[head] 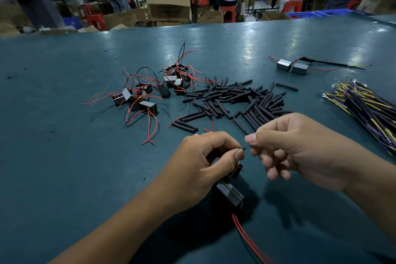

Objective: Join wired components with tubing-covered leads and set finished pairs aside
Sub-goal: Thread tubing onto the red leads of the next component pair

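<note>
Twisting bare lead ends, both hands pinching tight.
Left hand (205,156) & right hand (285,143) fingers each pinched a wire tip above the counter (64,156); component (230,196) hung below; best kept taut, w/ tubing (231,100) near.

Both hands' fingers (239,153) pinch thin wire ends (245,147) above a component (230,196).

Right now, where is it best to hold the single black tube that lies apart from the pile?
Probably pinch the lone tube at its middle, coming from above with the right hand. It lies flat on the table, clear of the tube pile.
</note>
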